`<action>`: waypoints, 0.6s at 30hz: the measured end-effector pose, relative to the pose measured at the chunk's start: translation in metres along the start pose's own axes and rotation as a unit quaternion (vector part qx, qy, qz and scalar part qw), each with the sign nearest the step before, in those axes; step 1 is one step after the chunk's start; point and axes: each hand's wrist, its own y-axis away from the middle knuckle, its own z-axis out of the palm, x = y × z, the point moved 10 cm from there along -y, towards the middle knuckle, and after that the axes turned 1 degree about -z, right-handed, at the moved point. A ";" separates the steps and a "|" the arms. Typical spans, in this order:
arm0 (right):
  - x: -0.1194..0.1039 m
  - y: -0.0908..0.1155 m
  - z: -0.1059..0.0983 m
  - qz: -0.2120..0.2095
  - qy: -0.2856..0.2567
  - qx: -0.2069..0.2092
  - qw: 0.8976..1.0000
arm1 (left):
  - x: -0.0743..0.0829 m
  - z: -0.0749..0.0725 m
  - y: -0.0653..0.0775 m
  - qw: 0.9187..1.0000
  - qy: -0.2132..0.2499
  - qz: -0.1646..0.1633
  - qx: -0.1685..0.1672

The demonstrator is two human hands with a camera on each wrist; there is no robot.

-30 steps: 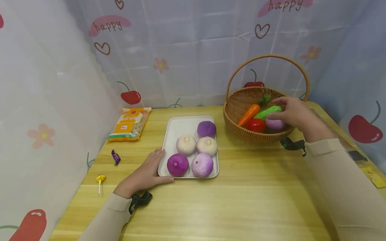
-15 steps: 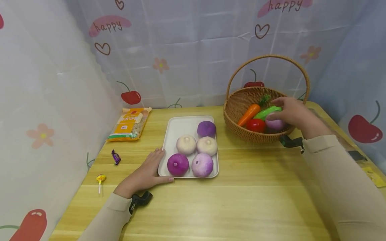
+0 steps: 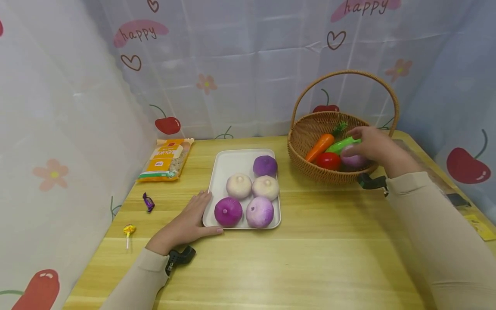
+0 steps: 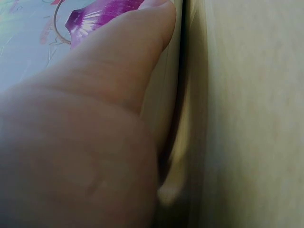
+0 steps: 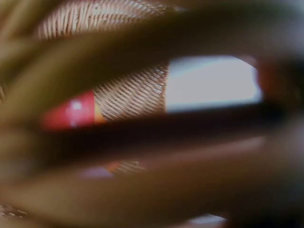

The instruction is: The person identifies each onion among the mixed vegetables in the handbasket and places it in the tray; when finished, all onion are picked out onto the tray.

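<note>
In the head view, my left hand [image 3: 190,221] lies along the left front corner of a white tray [image 3: 222,161], fingers stretched along its side and thumb along its front edge. The tray holds several onions: a dark purple one [image 3: 265,165], two whitish ones, a magenta one [image 3: 228,212] and a pale purple one [image 3: 260,212]. The left wrist view shows the thumb [image 4: 128,52] close by the magenta onion. At the right, my right hand [image 3: 373,145] reaches into a wicker basket [image 3: 321,173] and grips a light purple onion [image 3: 355,160], thumb across its near side. The far fingers are partly hidden.
A carrot [image 3: 320,147], a long green vegetable [image 3: 342,145] and a tomato [image 3: 329,161] lie in the basket, under its tall handle [image 3: 346,72]. At the left are an orange food packet [image 3: 164,160], a purple-wrapped candy [image 3: 148,202] and a lollipop [image 3: 129,230].
My right hand and forearm have shifted slightly left, over the light purple onion in the basket. The left hand and the tray stay still.
</note>
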 end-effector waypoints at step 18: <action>-0.003 -0.001 0.011 -0.018 0.051 0.000 0.999 | 0.005 -0.002 0.001 1.000 -0.005 0.015 0.004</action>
